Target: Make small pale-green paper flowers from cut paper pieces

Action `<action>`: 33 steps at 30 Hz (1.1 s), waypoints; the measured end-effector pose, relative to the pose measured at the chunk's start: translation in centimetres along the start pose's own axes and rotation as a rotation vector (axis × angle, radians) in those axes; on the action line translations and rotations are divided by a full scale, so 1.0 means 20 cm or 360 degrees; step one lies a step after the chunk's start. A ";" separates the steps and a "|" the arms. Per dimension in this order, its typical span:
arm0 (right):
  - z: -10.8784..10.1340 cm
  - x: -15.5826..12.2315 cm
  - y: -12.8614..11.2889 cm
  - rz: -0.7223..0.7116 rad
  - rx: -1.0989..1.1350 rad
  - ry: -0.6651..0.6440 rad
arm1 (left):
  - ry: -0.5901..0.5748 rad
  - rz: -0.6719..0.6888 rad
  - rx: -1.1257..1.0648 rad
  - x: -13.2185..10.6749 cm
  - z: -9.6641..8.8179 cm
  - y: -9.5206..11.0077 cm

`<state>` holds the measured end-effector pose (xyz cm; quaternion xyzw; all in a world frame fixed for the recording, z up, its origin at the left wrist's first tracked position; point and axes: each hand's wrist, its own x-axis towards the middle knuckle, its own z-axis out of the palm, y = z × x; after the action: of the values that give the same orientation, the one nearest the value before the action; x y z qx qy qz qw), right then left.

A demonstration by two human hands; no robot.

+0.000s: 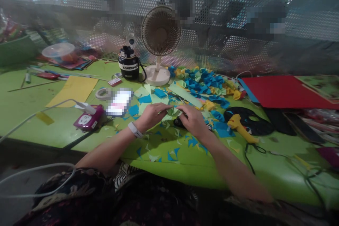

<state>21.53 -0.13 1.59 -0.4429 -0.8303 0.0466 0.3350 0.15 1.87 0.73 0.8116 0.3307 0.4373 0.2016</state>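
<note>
My left hand (153,116) and my right hand (192,119) meet over the middle of the table. Between their fingertips they pinch a small light green piece of paper (173,112), its edges bent upward. A black object (179,123) lies partly hidden under my right hand; its kind is unclear. Blue paper pieces (144,99) and light green scraps lie around both hands. Just behind them is a light green paper strip (185,95). Beyond my right hand spreads a heap of folded blue, yellow and green paper pieces (203,81).
A yellow glue gun (241,129) with a cord lies at right, near red sheets (286,91). Behind stand a fan (161,35) and a black bottle (128,65). Leftward are a phone (120,102), tape roll (103,94), purple power socket (88,118) and yellow sheet (74,90).
</note>
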 end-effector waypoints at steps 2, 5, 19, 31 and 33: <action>0.00 0.01 0.00 0.0035 0.0133 -0.0051 | 0.0004 0.0001 -0.0010 0.00 0.00 0.00; -0.01 0.01 -0.01 0.0066 0.0184 -0.0095 | -0.0008 -0.0007 -0.0004 -0.01 0.00 0.01; 0.01 -0.01 -0.03 -0.0084 -0.0159 0.0006 | 0.0027 -0.0011 0.0104 -0.02 0.01 0.04; 0.02 -0.02 -0.04 -0.0026 -0.0204 0.0028 | -0.0064 0.0248 0.0772 -0.06 0.05 0.01; 0.03 -0.02 -0.04 -0.0008 -0.0222 0.0029 | -0.0074 0.0261 0.0774 -0.06 0.05 0.02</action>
<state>20.84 -0.87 1.23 -0.4634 -0.8297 -0.0163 0.3109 0.69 0.73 -0.33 0.8702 0.3544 0.3411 -0.0280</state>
